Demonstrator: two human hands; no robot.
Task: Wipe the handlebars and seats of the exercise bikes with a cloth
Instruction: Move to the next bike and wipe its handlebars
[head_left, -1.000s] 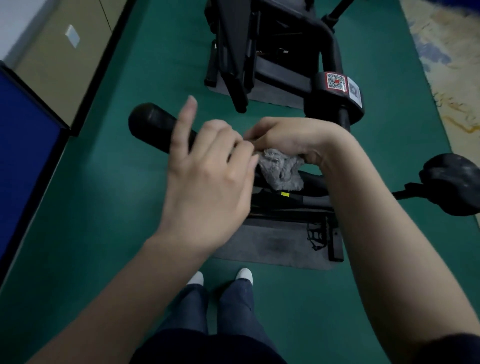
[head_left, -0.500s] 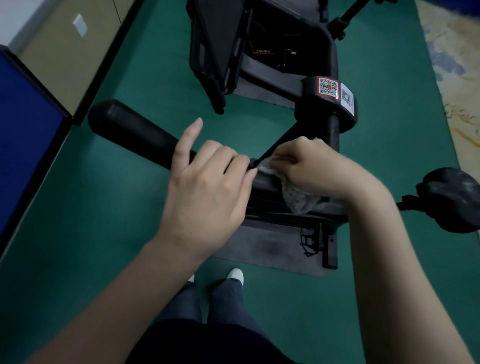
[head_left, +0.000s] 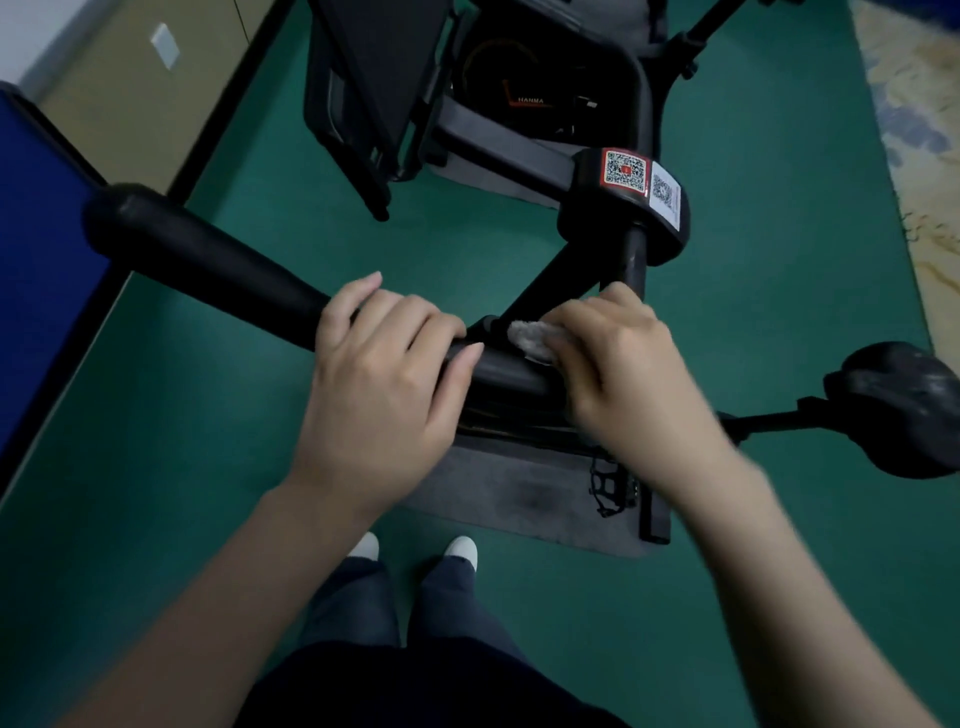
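A black padded handlebar (head_left: 208, 260) of the exercise bike runs from upper left toward the middle. My left hand (head_left: 379, 384) wraps its fingers over the bar near its inner end. Just to the right, my right hand (head_left: 618, 364) holds a grey cloth (head_left: 532, 338) pressed onto the bar's centre, beside the black stem (head_left: 634, 254). Most of the cloth is hidden under my fingers. The bike's black seat (head_left: 898, 405) sticks out at the right edge.
A hub with QR-code stickers (head_left: 641, 179) sits above the stem. A second black bike frame (head_left: 467, 93) stands behind. A grey mat (head_left: 519, 493) lies under the bike on green floor. A blue panel (head_left: 36, 270) is at left, a patterned rug (head_left: 914, 130) at right.
My left hand went from raised with fingers spread to curled over the handlebar. My right hand shifted the cloth along the bar's centre. The view moved closer to the bike.
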